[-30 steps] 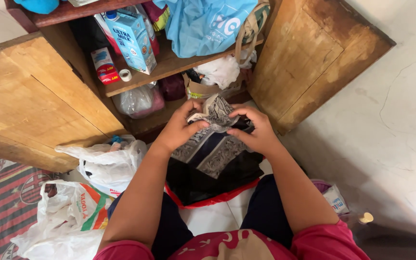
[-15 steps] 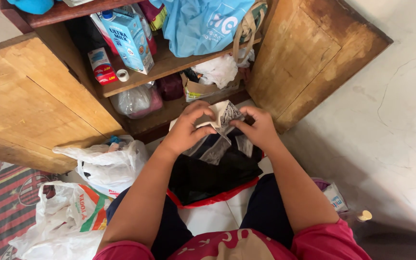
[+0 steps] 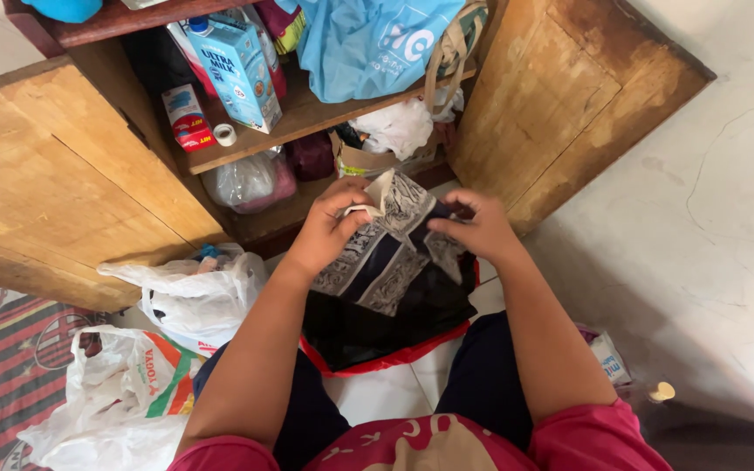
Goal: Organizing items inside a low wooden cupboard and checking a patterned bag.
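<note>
Both my hands hold a patterned bag (image 3: 386, 249) with dark blue and grey printed bands, in front of an open wooden cabinet. My left hand (image 3: 329, 228) pinches its pale upper edge. My right hand (image 3: 480, 228) grips its right side. Below the patterned part hangs a black bag (image 3: 377, 323) with a red rim along its lower edge, resting over my lap.
The cabinet shelf (image 3: 307, 118) carries a blue milk carton (image 3: 237, 70), a small red and white box (image 3: 188, 118), a tape roll (image 3: 227, 134) and a light blue bag (image 3: 368, 39). White plastic bags (image 3: 189, 296) lie at my left on a striped mat (image 3: 10, 366). Cabinet doors (image 3: 569, 96) stand open on both sides.
The crumpled patterned bag has been spread out wider between my hands, and my right hand has shifted a little to the right.
</note>
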